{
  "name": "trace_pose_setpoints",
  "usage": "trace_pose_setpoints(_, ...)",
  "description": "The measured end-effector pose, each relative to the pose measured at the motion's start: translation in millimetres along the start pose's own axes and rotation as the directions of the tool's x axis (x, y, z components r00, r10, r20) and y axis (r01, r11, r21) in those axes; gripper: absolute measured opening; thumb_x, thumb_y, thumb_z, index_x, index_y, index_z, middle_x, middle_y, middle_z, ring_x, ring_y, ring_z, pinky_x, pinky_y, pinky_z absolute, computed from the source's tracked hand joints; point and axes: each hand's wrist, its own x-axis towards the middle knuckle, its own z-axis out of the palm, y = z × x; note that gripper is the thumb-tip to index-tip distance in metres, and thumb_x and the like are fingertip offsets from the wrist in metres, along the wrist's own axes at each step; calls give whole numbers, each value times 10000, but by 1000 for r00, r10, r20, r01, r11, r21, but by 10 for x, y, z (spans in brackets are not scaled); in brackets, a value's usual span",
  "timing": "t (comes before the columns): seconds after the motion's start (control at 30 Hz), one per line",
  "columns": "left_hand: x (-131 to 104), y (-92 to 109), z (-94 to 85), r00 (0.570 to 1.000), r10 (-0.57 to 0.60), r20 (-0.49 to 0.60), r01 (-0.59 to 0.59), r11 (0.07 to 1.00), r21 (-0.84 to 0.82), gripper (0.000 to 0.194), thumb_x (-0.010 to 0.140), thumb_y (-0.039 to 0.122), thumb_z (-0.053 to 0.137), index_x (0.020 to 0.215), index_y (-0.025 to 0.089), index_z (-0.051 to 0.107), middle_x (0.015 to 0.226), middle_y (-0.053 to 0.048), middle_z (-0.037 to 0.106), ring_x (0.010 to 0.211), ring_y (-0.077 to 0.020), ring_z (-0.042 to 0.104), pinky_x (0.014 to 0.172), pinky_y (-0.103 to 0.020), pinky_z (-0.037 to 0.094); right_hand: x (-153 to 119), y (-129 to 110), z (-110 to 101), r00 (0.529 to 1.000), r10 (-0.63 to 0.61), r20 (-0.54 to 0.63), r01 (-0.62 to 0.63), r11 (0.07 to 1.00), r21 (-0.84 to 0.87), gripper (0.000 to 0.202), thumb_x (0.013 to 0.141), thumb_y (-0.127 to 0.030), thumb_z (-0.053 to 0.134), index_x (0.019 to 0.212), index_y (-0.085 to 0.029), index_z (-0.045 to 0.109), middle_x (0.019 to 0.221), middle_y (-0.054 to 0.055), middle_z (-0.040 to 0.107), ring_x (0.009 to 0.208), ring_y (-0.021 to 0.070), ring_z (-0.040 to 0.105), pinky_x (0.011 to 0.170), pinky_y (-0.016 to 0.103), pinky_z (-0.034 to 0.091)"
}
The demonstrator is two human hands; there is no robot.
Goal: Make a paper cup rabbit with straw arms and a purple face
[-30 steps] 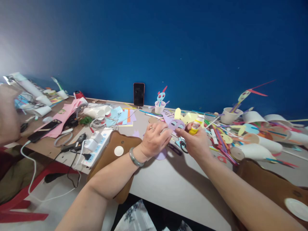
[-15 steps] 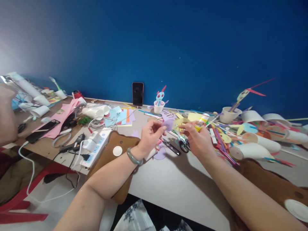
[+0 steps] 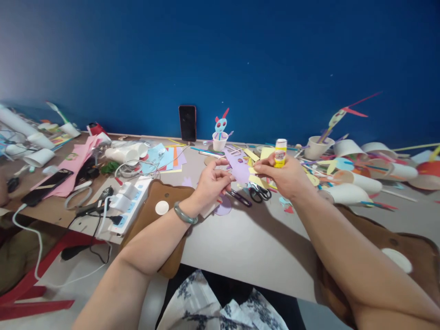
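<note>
My left hand (image 3: 213,185) pinches the lower left side of a purple paper cutout (image 3: 239,167), which has small dark marks on it. A yellow glue stick (image 3: 281,153) with a white cap stands upright in my right hand (image 3: 283,176), whose fingertips also meet the cutout's right side. Black-handled scissors (image 3: 260,194) lie just below the cutout. Beside them are a dark pen-like tool (image 3: 241,198) and a purple paper disc (image 3: 223,206).
Against the blue wall lean a phone (image 3: 187,123) and a paper-cup figure (image 3: 220,141). A power strip (image 3: 132,206) and brown pouch (image 3: 158,229) lie left; cups (image 3: 352,190), coloured sticks and another pouch (image 3: 388,247) are at right.
The purple paper has turned so that its face shows more. The glue stick has gone from tilted to upright in my right hand. The view has shifted to the right.
</note>
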Motion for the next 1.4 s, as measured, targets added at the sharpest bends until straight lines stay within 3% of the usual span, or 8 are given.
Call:
trace_pose_setpoints(0.13,8,-3,-16,1000,-16,22,14,997,73,415,788,212,684,1143,199,472,688,86,571,469,-67,515,458,-189,395,-63,-43,-143,996,60,64,-43,970,-241,385,543,-258,908,633,-224,535,709,-5,700,647,166,656,585,297,578)
trace_pose_setpoints(0.27,-48,-43,-27,980,168,111,-201,824,530,264,840,180,611,1097,175,552,918,-17,673,611,-89,589,578,-230,472,-295,71,-336,979,130,158,-55,911,-409,272,620,-310,858,697,-215,616,647,-1,694,614,196,677,569,317,564)
trace_pose_setpoints(0.37,-146,-70,4,870,307,386,-489,443,751,135,928,208,539,1027,174,624,989,-65,718,788,-153,656,724,-285,497,-551,260,-475,962,138,237,3,859,-511,234,690,-379,807,688,-218,637,632,16,703,619,216,688,566,327,549)
trace_pose_setpoints(0.47,-254,-88,76,736,126,666,-677,164,717,206,996,240,460,949,182,652,934,-64,736,848,-191,687,701,-298,467,-781,457,-565,967,125,222,49,766,-641,245,724,-414,746,664,-237,588,622,11,692,617,215,666,557,320,505)
trace_pose_setpoints(0.6,-421,-80,214,567,-98,818,-821,16,571,212,1008,244,468,970,175,665,909,-71,736,755,-185,684,616,-305,435,-869,509,-637,973,85,214,127,578,-806,409,765,-585,685,626,-248,500,576,13,618,559,197,570,527,309,398)
trace_pose_setpoints(0.73,-634,12,339,518,-159,840,-855,-128,503,305,981,56,361,1032,111,656,850,-105,703,726,-206,689,553,-329,406,-712,302,-711,982,35,186,152,433,-888,509,848,-720,540,661,-247,518,629,41,606,598,207,543,559,319,362)
trace_pose_setpoints(1.03,-839,28,413,560,-401,725,-796,-18,605,598,1000,419,490,1438,13,473,1518,-255,518,927,-260,724,666,-368,519,-554,138,-471,898,110,425,256,655,-711,296,893,-527,547,894,-234,587,737,18,693,628,178,582,577,294,397)
trace_pose_setpoints(1.4,-770,150,413,585,-477,656,-726,55,686,443,954,315,540,1317,60,549,1348,-201,632,838,-249,718,643,-373,506,-651,351,-384,920,-58,387,281,787,-550,221,812,-407,641,890,-210,705,739,23,695,621,163,583,559,281,420)
